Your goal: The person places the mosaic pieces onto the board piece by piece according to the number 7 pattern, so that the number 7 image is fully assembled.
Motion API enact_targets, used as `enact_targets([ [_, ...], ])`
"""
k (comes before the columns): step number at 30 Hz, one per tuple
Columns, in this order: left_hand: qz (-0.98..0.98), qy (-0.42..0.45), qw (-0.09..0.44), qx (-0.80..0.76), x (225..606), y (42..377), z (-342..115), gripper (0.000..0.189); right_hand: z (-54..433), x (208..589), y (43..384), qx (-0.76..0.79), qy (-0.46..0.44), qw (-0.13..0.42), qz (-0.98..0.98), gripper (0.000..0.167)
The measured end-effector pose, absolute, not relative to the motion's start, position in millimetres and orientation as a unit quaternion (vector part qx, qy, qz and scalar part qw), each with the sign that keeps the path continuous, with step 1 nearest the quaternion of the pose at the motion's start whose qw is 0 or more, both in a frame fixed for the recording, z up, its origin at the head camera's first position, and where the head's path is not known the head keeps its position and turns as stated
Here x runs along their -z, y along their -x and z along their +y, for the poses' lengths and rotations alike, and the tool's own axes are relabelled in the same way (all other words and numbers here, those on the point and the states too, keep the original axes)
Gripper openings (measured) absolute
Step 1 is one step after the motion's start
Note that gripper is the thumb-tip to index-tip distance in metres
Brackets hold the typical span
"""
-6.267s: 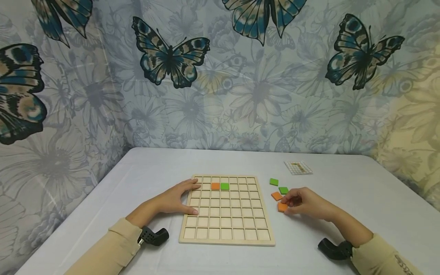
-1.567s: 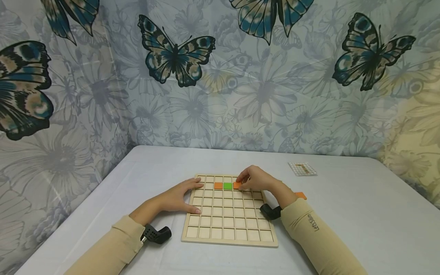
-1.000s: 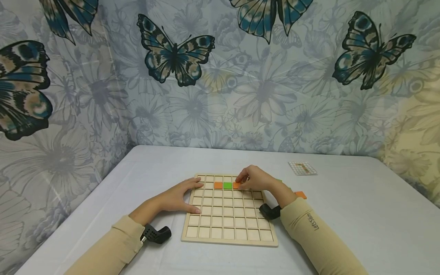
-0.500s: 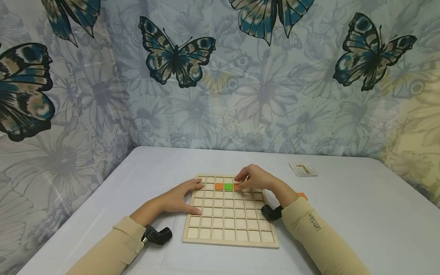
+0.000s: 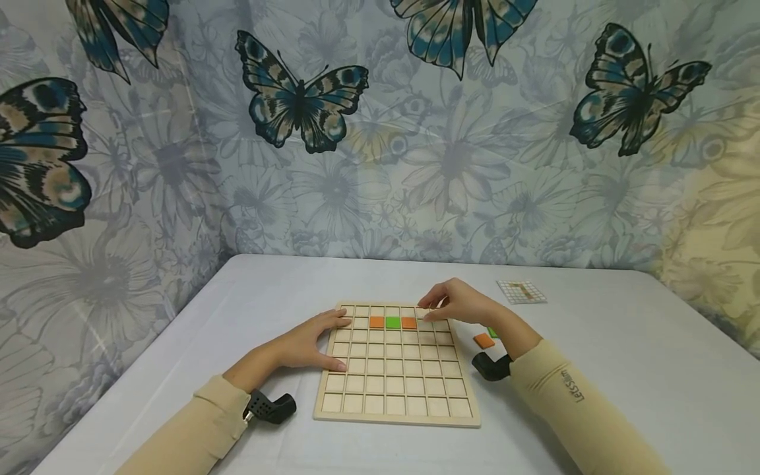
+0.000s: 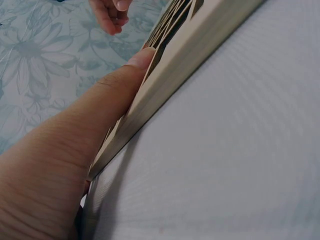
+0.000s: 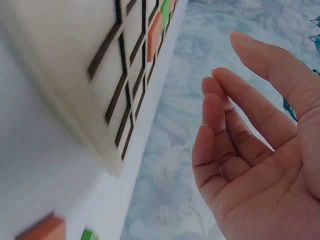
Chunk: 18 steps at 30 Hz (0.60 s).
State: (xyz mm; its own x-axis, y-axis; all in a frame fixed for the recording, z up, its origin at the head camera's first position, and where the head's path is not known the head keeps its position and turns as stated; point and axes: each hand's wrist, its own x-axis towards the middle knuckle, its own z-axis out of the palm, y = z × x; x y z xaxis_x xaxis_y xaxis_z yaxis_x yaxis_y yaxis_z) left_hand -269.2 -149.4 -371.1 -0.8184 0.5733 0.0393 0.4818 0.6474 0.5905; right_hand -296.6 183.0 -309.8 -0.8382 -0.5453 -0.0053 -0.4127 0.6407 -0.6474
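A light wooden grid board (image 5: pixel 396 421) lies on the white table. In its second row from the back sit three square tiles side by side: an orange tile (image 5: pixel 377 322), a green tile (image 5: pixel 393 322) and another orange tile (image 5: pixel 408 322). My left hand (image 5: pixel 305 341) rests on the board's left edge with spread fingers; the left wrist view shows the thumb (image 6: pixel 112 90) lying over the rim. Over the board's back right corner hovers my right hand (image 5: pixel 466 303), its relaxed fingers holding nothing. In the right wrist view a gap separates thumb and fingertips.
To the right of the board lie a loose orange tile (image 5: pixel 483 341) and a green tile (image 5: pixel 492 332), the latter partly hidden by the right wrist. A small card with a printed grid (image 5: pixel 521 291) lies farther back. A patterned cloth wall (image 5: pixel 439 224) stands behind the table.
My right hand has brought an orange tile from the right onto the board beside the green one, let go of it, and moved up and right. The left hand has stayed in place.
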Motion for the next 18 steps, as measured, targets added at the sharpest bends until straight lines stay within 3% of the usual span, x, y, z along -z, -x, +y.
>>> enact_targets([
  [18,0.906,-0.291,0.073,-0.298,374,271,-149,0.087,229,305,269,0.301,0.249,0.066,0.918,0.033],
])
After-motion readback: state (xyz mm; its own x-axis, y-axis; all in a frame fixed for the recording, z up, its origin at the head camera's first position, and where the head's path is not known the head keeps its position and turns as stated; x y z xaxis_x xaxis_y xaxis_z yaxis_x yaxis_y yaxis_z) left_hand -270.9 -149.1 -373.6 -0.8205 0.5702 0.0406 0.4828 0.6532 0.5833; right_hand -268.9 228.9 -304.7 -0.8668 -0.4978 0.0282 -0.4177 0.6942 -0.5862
